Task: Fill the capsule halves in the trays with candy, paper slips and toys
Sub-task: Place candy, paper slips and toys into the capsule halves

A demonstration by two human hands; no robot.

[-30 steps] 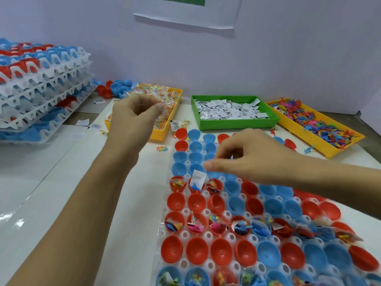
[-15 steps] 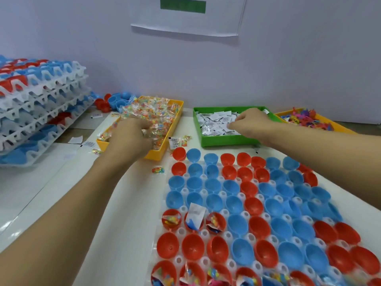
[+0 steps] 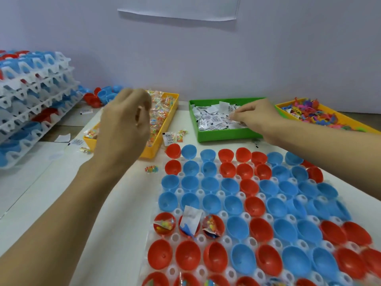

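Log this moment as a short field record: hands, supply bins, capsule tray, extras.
left hand: the left hand is raised over the yellow plastic bin of wrapped candy, fingers curled; whether it holds anything cannot be told
right hand: the right hand reaches into the green plastic bin of white paper slips, fingertips among the slips
toys: yellow bin of small colourful plastic toys, far right
tray: clear plastic tray of red and blue capsule halves; three red halves in one row filled, most in view empty
extras: stack of white trays, far left
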